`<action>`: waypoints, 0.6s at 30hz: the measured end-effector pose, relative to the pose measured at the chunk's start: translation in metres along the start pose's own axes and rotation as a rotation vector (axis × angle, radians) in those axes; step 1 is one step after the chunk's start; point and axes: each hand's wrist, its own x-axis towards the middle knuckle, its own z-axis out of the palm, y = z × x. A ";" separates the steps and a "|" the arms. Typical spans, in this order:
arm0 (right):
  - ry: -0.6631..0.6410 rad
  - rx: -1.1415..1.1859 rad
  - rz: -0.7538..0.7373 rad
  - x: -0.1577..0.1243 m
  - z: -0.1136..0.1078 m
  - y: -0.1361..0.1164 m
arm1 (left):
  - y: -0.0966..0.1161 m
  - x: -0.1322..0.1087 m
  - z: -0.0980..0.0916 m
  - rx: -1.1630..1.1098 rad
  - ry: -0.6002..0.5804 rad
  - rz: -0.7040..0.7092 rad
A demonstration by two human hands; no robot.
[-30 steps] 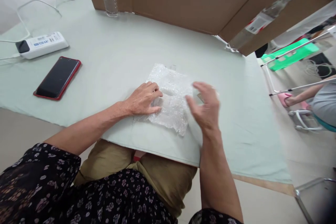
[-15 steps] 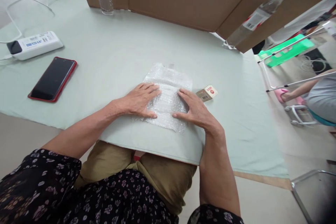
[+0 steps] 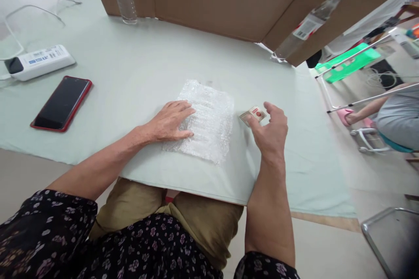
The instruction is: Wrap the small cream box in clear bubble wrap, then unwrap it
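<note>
A sheet of clear bubble wrap [image 3: 209, 124] lies on the pale green tablecloth near the table's front edge. My left hand [image 3: 173, 122] rests flat on its left side, fingers spread. Just right of the wrap is a small printed box [image 3: 257, 112] with a white and a darker face. Over this box is my right hand [image 3: 270, 128], thumb and forefinger apart on either side of it. The thumb overlaps the box in view; whether it touches, I cannot tell.
A phone in a red case [image 3: 62, 103] and a white power strip [image 3: 42, 62] lie to the left. A cardboard panel [image 3: 209, 0] stands at the back, with one bottle [image 3: 124, 2] at left and another bottle [image 3: 304, 28] at right. A seated person's leg [image 3: 363, 111] shows beyond the table.
My right hand has lifted off the bubble wrap and moved right to the small box, thumb and forefinger parted. My left hand has stayed on the wrap.
</note>
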 end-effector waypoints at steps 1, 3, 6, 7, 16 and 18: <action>-0.020 -0.029 0.057 0.002 0.001 0.007 | 0.000 0.000 0.001 0.003 -0.008 0.006; -0.086 -0.053 0.140 0.005 0.003 0.017 | 0.000 -0.001 0.002 0.009 -0.028 0.010; -0.114 -0.004 0.191 0.007 0.003 0.017 | 0.000 -0.001 0.004 0.013 -0.049 0.006; -0.094 0.050 0.185 0.007 0.003 0.012 | 0.001 -0.001 0.003 0.011 -0.054 0.003; -0.355 0.474 -0.197 -0.020 0.021 -0.059 | 0.003 0.000 0.000 -0.038 -0.061 -0.037; -0.441 0.369 -0.282 -0.027 0.030 -0.067 | 0.004 0.000 0.000 -0.029 -0.075 -0.049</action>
